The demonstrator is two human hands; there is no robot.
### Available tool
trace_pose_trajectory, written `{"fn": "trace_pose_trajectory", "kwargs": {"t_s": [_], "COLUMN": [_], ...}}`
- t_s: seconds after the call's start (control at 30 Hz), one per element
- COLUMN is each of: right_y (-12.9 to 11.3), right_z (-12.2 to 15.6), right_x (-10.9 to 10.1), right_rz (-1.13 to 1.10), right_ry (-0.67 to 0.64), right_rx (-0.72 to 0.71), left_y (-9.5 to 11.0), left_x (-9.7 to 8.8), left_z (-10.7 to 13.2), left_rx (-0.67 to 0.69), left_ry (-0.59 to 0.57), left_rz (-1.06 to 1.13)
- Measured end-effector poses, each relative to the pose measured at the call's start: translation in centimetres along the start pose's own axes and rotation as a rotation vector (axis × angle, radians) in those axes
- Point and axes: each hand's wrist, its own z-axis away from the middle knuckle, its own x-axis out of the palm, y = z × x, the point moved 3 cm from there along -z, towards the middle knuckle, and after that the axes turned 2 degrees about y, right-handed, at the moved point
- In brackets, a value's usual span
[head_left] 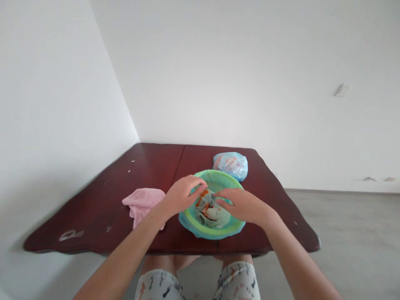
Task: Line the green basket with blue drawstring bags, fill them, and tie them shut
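A light green mesh basket [204,230], lined on the outside with a blue-green plastic bag [187,225], stands near the table's front edge. Inside it lies crumpled pale, thin material [220,216] with orange-red stains or scraps. My left hand [184,193] reaches over the basket's left rim, its fingers curved and its thumb apart. From the right, my right hand [240,204] hangs over the basket, fingertips close to the crumpled material and thumb spread from the fingers. Nothing shows between the fingers of either hand; whether the right fingertips touch the material is unclear.
A pink cloth [145,202] lies on the dark red table [150,162] left of the basket. Behind the basket sits a bundled blue plastic bag [233,164] with reddish contents. White walls stand behind and left; my knees [237,279] are under the front edge.
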Motion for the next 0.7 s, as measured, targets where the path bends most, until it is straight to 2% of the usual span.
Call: {"fn": "trace_pose_trajectory", "kwargs": {"t_s": [0.03,0.07,0.1,0.17,0.2,0.23,0.3,0.37,0.43,0.5,0.63,0.7], "right_y": [0.1,0.8,1.8,4.6,6.1,7.5,9.4,9.7,9.1,8.3,7.7,7.9], "right_z": [1.0,2.2,3.7,7.2,8.9,10.2,12.0,13.0,13.3,13.3,13.4,13.6], "right_x": [-1.7,-3.2,-4.6,-5.5,-4.9,-3.6,0.0,3.6,6.0,7.2,7.9,8.4], "right_rz": [-0.035,-0.086,-0.14,-0.229,-0.286,-0.372,-0.602,-0.822,-0.946,-0.971,-0.975,-1.064], "right_ry": [0.046,0.16,0.35,0.732,0.809,0.796,0.614,0.445,0.385,0.398,0.473,0.446], "right_rx": [0.009,0.046,0.097,0.21,0.28,0.359,0.513,0.602,0.631,0.651,0.695,0.72], "left_y": [-0.6,-1.2,-1.9,-3.4,-4.0,-4.6,-5.1,-4.9,-4.3,-3.7,-3.1,-3.1], "left_x": [-0.7,-1.2,-1.4,-0.6,0.3,1.4,3.8,6.0,7.5,8.2,8.3,8.3], "left_z": [1.6,3.5,5.4,9.2,10.7,11.9,13.4,13.8,13.4,12.8,12.4,12.8], "left_rx": [-0.017,-0.036,-0.067,-0.184,-0.272,-0.37,-0.559,-0.702,-0.793,-0.84,-0.848,-0.85], "left_ry": [0.156,0.301,0.415,0.518,0.517,0.492,0.422,0.341,0.264,0.24,0.289,0.284], "left_rz": [0.076,0.143,0.2,0.306,0.376,0.474,0.74,1.031,1.233,1.321,1.403,1.464]}}
